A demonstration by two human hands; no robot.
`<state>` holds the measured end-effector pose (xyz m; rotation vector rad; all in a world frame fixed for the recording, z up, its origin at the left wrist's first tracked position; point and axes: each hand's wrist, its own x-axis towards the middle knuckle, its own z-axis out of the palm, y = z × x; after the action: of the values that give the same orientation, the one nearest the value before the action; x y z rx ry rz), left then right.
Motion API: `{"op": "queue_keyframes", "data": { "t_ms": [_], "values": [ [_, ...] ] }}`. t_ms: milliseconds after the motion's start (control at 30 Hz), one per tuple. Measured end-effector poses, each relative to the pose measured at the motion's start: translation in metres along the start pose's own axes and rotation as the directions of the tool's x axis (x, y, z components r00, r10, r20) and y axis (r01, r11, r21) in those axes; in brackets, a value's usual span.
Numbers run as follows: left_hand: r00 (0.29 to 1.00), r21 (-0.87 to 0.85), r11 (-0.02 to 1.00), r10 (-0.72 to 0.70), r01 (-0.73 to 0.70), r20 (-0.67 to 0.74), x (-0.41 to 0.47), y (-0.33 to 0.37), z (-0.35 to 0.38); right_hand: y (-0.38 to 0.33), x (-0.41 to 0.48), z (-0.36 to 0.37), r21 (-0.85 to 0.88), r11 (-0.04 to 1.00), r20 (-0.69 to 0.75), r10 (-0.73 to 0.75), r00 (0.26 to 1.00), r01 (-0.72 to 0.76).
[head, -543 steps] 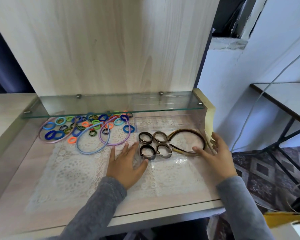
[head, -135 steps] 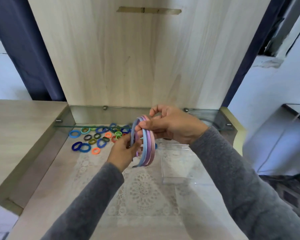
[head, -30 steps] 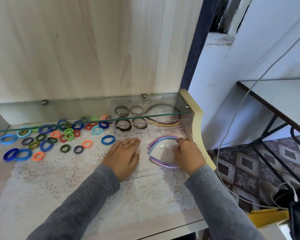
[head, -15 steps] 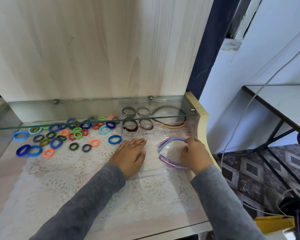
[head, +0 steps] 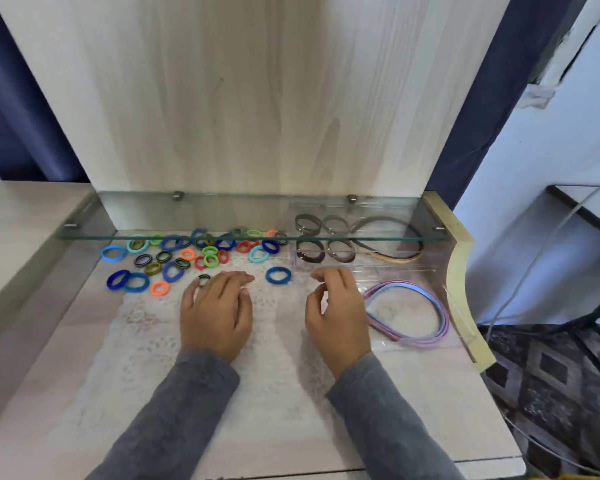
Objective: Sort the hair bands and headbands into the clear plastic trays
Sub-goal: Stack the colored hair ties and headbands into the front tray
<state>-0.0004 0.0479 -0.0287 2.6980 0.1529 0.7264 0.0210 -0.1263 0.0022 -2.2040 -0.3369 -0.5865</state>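
Note:
Pastel blue, pink and purple headbands (head: 426, 306) lie in the near clear plastic tray (head: 465, 327) at the right. Behind it a second clear tray (head: 388, 263) holds brown hair bands (head: 307, 252) and a brown headband (head: 392, 252). Several loose coloured hair bands (head: 201, 252) are scattered at the back left, and one blue band (head: 278, 274) lies apart. My left hand (head: 217, 306) hovers flat over the lace mat, fingertips near a dark band (head: 203, 278). My right hand (head: 336, 308) is beside the near tray, fingers loosely curled, holding nothing.
A glass shelf (head: 250, 216) overhangs the back of the desk, above the loose bands and the far tray. A white lace mat (head: 153, 341) covers the desk top. A raised wooden side panel (head: 461, 271) borders the right edge. A wooden ledge stands at the left.
Both hands have left the near tray and moved left toward the middle of the mat. The right hand released the pastel headbands, which now lie in the tray.

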Motion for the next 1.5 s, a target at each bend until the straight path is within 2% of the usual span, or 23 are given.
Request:
{"op": "queue_keyframes", "data": {
  "t_ms": [100, 200, 333, 467, 733, 1033, 1233, 1500],
  "values": [
    [0.996, 0.102, 0.995, 0.0, 0.009, -0.087, -0.003, -0.024, -0.006, -0.023, -0.004, 0.025, 0.071, 0.995, 0.036, -0.079, 0.996, 0.076],
    [0.994, 0.208, 0.975, -0.059, 0.078, -0.095, -0.003, -0.044, -0.012, -0.04, -0.006, 0.048, 0.088, 0.99, 0.106, -0.122, 0.987, 0.112],
    [0.983, 0.306, 0.937, -0.181, 0.17, 0.008, -0.004, -0.063, -0.017, -0.05, -0.006, 0.078, 0.064, 0.994, 0.245, -0.097, 0.965, 0.084],
    [0.981, 0.294, 0.944, -0.179, 0.151, 0.07, -0.004, -0.07, -0.013, -0.046, -0.007, 0.1, -0.054, 0.996, 0.37, -0.052, 0.928, 0.077],
    [0.991, 0.27, 0.958, -0.117, 0.094, 0.071, -0.004, -0.072, -0.009, -0.033, -0.011, 0.115, -0.104, 0.984, 0.231, -0.118, 0.966, 0.145],
    [0.997, 0.279, 0.959, -0.069, 0.054, 0.043, -0.011, -0.075, -0.019, -0.027, -0.012, 0.119, -0.105, 0.976, 0.214, -0.164, 0.963, 0.189],
    [0.999, 0.121, 0.992, 0.028, -0.032, 0.041, -0.019, -0.088, -0.028, -0.024, -0.014, 0.119, -0.075, 0.973, 0.23, -0.194, 0.954, 0.216],
    [0.995, -0.016, 0.999, 0.03, -0.029, 0.099, -0.024, -0.092, -0.026, -0.026, -0.013, 0.115, -0.071, 0.962, 0.244, -0.238, 0.94, 0.263]
  ]
}}
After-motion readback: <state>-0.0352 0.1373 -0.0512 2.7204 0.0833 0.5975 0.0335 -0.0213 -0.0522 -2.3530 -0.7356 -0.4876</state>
